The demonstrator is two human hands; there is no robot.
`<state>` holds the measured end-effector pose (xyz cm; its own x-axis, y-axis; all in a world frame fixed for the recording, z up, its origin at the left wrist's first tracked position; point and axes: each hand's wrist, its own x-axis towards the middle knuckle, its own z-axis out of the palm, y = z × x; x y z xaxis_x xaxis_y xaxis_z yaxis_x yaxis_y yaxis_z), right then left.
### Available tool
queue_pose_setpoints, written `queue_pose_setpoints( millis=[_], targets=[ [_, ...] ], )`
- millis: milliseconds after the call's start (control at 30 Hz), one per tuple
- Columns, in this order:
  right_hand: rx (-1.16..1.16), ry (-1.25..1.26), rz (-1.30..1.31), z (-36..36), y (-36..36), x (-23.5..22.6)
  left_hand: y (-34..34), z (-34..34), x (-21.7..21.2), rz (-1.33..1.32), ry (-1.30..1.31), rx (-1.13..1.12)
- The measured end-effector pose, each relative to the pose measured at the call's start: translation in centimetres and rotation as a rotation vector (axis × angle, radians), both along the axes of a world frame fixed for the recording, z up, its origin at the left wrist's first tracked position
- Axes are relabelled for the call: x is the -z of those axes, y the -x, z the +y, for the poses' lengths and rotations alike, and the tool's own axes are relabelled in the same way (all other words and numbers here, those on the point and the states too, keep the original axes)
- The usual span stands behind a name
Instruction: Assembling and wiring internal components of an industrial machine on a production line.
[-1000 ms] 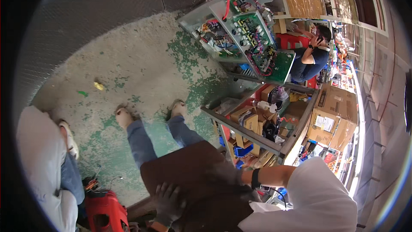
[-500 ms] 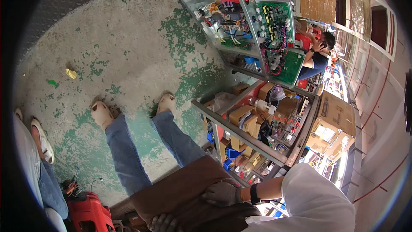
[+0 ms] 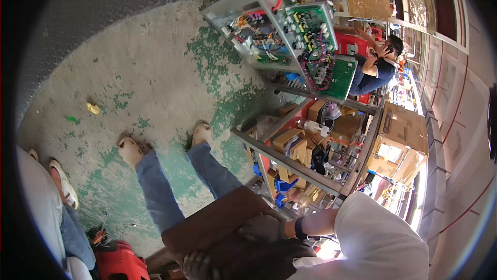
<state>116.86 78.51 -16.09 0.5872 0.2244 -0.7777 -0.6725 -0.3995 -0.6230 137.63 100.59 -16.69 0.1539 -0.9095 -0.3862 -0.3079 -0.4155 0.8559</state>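
A dark brown cloth, apron-like piece (image 3: pixel 215 217) lies across my lap, over the upper part of my jeans. My right hand (image 3: pixel 263 227), in a grey glove, rests flat on it with the fingers stretched out and nothing held. A black band circles that wrist. At the lower edge, my left hand (image 3: pixel 199 265), gloved too, lies on the same brown cloth. Its fingers show apart; its wrist and forearm are out of view. My legs (image 3: pixel 158 189) stretch forward, with beige clogs (image 3: pixel 130 151) on the worn floor.
To the right stands a metal rack (image 3: pixel 295 163) with cartons and parts. Beyond it is an open cabinet with green circuit boards (image 3: pixel 339 75). A person (image 3: pixel 380 65) sits behind it, hand at the head. At left are another person's leg (image 3: pixel 77 236) and a red case (image 3: pixel 121 262).
The whole view has shifted slightly, with the cabinet now further left and the floor items lower. Both hands stay resting on the brown cloth.
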Motion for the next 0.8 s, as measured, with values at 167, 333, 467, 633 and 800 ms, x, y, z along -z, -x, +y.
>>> queue_pose_setpoints(
  millis=[167, 333, 467, 633, 800],
  targets=[
    [0.077, 0.114, 0.042, -0.2, -3.1, -0.1, -1.9, -0.7, 0.0, -0.058, 0.026, 0.041],
    [0.173, 0.36, 0.166, -0.9, -8.1, -0.7, -5.6, -2.7, -0.6, -0.116, -0.068, 0.093],
    [0.431, 0.444, 0.129, -3.0, -12.1, -2.8, -8.8, -2.8, -2.4, -0.18, -0.175, 0.085],
    [0.774, 0.337, 0.008, -6.0, -13.7, -4.2, -12.5, -2.5, -4.0, -0.108, -0.625, -0.161],
    [1.034, 0.544, 0.045, -8.7, -11.4, -4.0, -16.6, -1.5, -1.8, -0.107, -0.597, -0.139]
  ],
)
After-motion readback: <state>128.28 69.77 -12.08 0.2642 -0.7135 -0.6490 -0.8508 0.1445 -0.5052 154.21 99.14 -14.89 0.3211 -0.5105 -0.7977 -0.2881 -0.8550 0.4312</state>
